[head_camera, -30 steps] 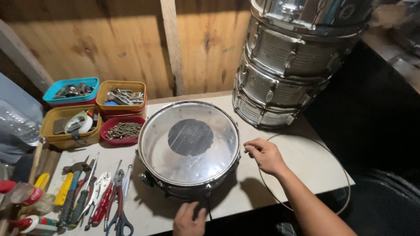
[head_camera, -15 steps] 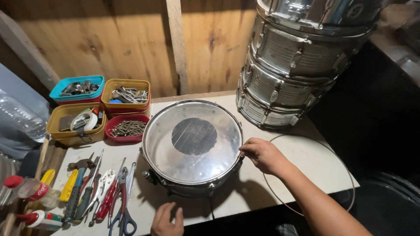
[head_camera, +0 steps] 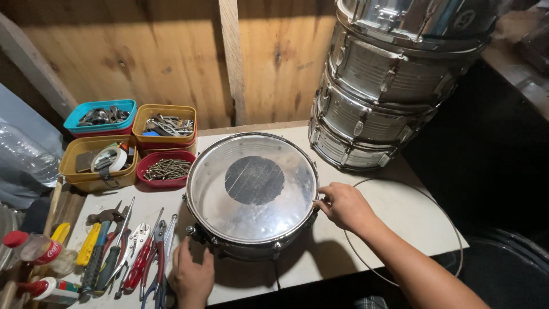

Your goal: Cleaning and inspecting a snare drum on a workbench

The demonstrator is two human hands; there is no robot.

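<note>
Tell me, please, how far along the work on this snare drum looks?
Done: the clear head sits on the snare drum under its metal hoop. In hand: right hand at the hoop's edge, left hand beside the drum's near side. Left: tightening cannot be judged; the hand tools lie untouched.

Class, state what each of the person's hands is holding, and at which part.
Both hands are on the snare drum: the right hand at its right rim, the left hand against its lower front shell.

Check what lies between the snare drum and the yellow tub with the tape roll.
In the head view, a red tub of screws sits between the snare drum and the yellow tub, close beside the tub and near the drum's rim.
</note>
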